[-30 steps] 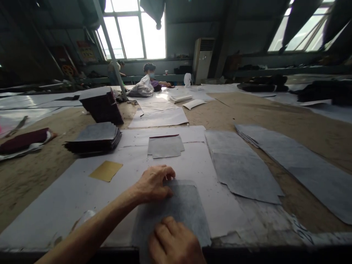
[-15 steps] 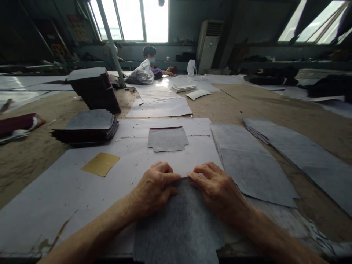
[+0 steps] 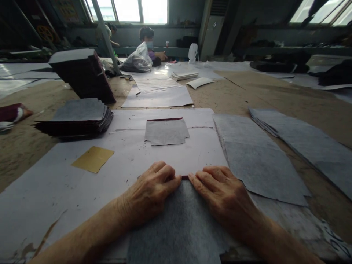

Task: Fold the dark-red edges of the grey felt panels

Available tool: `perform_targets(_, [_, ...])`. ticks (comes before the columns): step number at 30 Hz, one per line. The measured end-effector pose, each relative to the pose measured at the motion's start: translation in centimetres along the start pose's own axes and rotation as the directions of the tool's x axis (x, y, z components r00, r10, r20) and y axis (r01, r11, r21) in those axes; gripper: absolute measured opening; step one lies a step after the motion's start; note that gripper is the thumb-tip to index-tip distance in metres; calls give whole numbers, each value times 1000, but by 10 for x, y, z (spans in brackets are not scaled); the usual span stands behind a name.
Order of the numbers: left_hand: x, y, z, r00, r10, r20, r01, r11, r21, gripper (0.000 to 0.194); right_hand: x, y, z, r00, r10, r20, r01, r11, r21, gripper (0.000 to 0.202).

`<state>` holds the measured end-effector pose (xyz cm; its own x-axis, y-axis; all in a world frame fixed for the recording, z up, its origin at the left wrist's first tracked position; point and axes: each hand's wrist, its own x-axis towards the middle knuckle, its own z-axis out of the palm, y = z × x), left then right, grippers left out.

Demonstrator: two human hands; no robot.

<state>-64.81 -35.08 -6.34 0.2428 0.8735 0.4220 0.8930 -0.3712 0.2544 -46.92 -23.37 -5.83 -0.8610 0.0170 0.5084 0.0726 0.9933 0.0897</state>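
A large grey sheet [image 3: 176,227] lies at the table's front edge, with a narrow dark red strip [image 3: 185,177] along its far edge. My left hand [image 3: 154,189] presses on the left part of that edge, its fingers curled together. On the right part, my right hand [image 3: 217,187] rests with its fingertips at the strip. The two hands are a small gap apart. Beyond them, a smaller grey piece with a dark red top edge [image 3: 166,132] lies flat on the white sheet [image 3: 129,157].
To the left are a yellow square [image 3: 93,159], a low stack of grey-topped pieces [image 3: 78,113] and a taller leaning stack [image 3: 82,73]. Grey sheets [image 3: 255,157] lie at the right. A person [image 3: 148,40] sits across the table near a plastic bag [image 3: 137,58].
The view has tilted down slightly. A dark red strip now shows between my hands at the sheet's far edge. My right hand's fingers lie flatter on it.
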Motion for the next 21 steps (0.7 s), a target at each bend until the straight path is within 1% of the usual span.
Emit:
perform_targets(2, [0,0,0,1000,-1,-5,1,1000,-6,35,-1,1,-2,1000,0,7,0,1000,2,29])
perform_targets(4, [0,0,0,1000,0,-4,0,1000,-5,35,-2,2,-2,1000,7,-11,-7,1000,14,29])
perform_targets(9, [0,1,1,1000,1,28,-1,1000,0,38,-6,2,1,1000,22,-21,-21,999,50,30])
perform_targets(10, [0,1,1,1000,1,28,-1,1000,1,38,-7,2,1,999,48,-22,-46,997,69,30])
perform_targets(12, [1,1,1,1000,0,31,-1,1000,2,38,-8,4,-1,985,168,-34,-162,979,123,26])
perform_targets(14, [1,0,1,999,-5,46,5,1000,9,37,-5,6,-4,947,312,-76,-298,942,154,20])
perform_targets(15, [1,0,1,998,-8,56,7,1000,15,37,-3,6,-5,928,357,-110,-339,929,150,17])
perform_targets(16, [1,0,0,998,-9,65,8,1000,22,36,1,5,-6,916,372,-148,-354,925,135,16])
perform_targets(17, [1,0,0,998,-9,69,7,1000,29,36,5,2,-6,915,360,-183,-343,932,118,16])
perform_targets(18, [1,1,0,997,-12,71,9,999,36,34,9,-2,-5,924,328,-196,-312,944,109,18])
perform_targets(19, [1,1,-1,997,-15,72,12,999,37,32,13,-7,-3,938,291,-187,-274,955,111,20])
perform_targets(21, [1,3,-1,997,-31,69,30,999,16,28,20,-19,3,965,228,-127,-212,969,130,24])
